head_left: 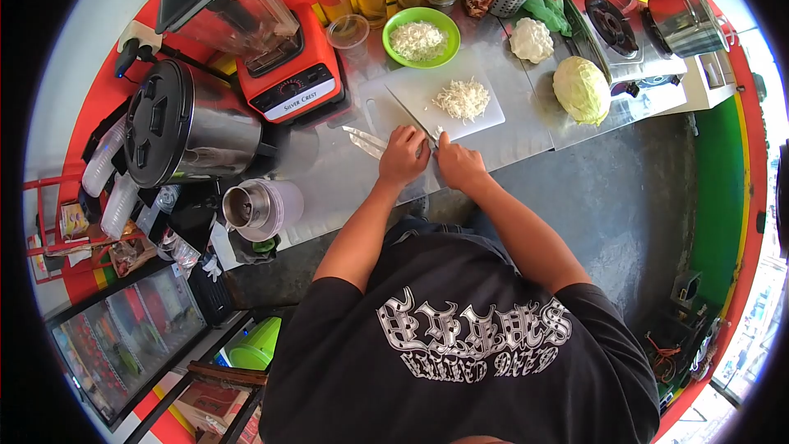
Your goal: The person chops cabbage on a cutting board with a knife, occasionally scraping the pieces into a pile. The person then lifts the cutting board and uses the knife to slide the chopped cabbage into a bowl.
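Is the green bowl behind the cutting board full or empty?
Partly full. The green bowl holds a heap of white shredded stuff in its middle, with bare green wall showing around it. A similar pile lies on the cutting board.

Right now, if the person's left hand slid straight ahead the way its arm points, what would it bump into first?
Probably the pile of shredded white cabbage on the white rectangular plastic cutting board. The left hand points up and slightly right; the round green plastic bowl lies farther along. Depth is hard to judge.

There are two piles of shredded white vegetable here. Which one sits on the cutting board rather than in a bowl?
The loose pile nearer the hands, lying on the white cutting board; the other pile fills the green bowl behind it.
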The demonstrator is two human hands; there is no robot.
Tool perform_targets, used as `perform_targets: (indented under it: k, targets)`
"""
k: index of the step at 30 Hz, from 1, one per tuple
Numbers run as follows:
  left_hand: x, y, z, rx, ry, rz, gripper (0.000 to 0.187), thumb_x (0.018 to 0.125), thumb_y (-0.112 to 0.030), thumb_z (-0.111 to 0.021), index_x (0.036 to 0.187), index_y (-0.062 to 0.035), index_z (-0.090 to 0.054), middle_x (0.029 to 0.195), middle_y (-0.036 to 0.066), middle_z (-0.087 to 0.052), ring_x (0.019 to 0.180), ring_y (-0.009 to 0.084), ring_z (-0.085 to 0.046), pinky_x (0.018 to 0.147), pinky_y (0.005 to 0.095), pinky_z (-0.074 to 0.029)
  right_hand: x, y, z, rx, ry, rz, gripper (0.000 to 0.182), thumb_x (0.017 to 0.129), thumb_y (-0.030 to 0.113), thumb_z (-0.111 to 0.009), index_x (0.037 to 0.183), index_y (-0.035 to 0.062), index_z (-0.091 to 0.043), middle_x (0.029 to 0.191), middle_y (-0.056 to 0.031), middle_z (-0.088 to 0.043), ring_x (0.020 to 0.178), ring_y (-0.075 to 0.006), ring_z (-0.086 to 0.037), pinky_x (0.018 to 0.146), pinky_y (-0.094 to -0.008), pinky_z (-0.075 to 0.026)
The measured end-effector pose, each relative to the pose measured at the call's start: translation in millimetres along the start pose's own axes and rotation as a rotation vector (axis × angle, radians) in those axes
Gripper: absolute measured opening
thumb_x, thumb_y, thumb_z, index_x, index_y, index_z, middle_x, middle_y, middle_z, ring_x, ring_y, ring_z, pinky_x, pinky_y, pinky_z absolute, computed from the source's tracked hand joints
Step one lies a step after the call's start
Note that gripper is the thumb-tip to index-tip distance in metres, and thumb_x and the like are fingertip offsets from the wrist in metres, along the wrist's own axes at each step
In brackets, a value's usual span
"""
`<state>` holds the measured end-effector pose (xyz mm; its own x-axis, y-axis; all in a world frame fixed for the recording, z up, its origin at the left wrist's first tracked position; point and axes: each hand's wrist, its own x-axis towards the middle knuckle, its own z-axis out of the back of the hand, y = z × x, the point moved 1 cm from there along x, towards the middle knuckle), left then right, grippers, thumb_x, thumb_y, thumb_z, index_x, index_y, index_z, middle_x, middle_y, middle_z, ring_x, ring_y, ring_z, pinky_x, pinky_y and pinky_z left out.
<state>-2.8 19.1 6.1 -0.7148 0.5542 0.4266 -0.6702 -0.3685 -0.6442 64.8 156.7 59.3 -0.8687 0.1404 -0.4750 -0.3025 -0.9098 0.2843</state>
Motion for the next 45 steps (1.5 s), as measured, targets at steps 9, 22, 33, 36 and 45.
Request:
perform_targets:
  k: [9,22,33,36,45]
  targets:
    - [1,1,1,0.002,0.007,0.001,0.007,0.08,-0.007,-0.064,0.085,-0.0036,-0.06,0.085,0.011,-0.056,0.089,0.0327,-0.056,0.081,0.0441,-0.048,-12,5,-1,-0.011,0.025,-0.039,0.022,0.1,0.017,-0.051,0.115,0.0017,-0.045,0.098,-0.0226,-0.074,0.097,-0.0375,-0.073,0.083,-0.0488,-0.056]
    - [1,3,2,-0.032,0.046,0.035,0.007,0.08,-0.004,-0.062,0.084,-0.0025,-0.057,0.087,0.013,-0.056,0.091,0.0355,-0.056,0.083,0.0462,-0.047,-8,4,-2,0.023,0.05,-0.007,0.023,0.1,0.016,-0.049,0.117,0.0009,-0.045,0.102,-0.0235,-0.073,0.1,-0.0389,-0.072,0.086,-0.05,-0.055]
    - [0,-10,9,0.13,0.06,0.057,0.008,0.081,-0.007,-0.067,0.088,-0.0052,-0.063,0.093,0.009,-0.062,0.098,0.0318,-0.056,0.086,0.0438,-0.046,0,-27,-1,0.094,0.031,0.119,0.031,0.104,0.03,-0.05,0.114,0.0015,-0.044,0.1,-0.0272,-0.071,0.098,-0.0474,-0.068,0.085,-0.0564,-0.052]
    - [-4,-24,11,0.249,0.051,0.136,0.008,0.083,-0.01,-0.068,0.091,-0.0077,-0.069,0.096,0.006,-0.064,0.099,0.0291,-0.057,0.087,0.0423,-0.046,-4,-48,24,0.007,0.091,0.159,0.033,0.104,0.03,-0.051,0.117,0.001,-0.045,0.104,-0.0261,-0.071,0.099,-0.045,-0.069,0.086,-0.0546,-0.053]
    - [7,-45,-1,0.254,0.03,0.469,0.012,0.085,-0.006,-0.068,0.095,-0.0056,-0.074,0.097,0.009,-0.068,0.095,0.0315,-0.064,0.085,0.0419,-0.051,14,-79,41,0.076,0.054,0.27,0.034,0.103,0.032,-0.051,0.113,-0.0003,-0.047,0.101,-0.0286,-0.07,0.098,-0.0472,-0.067,0.086,-0.0576,-0.051]
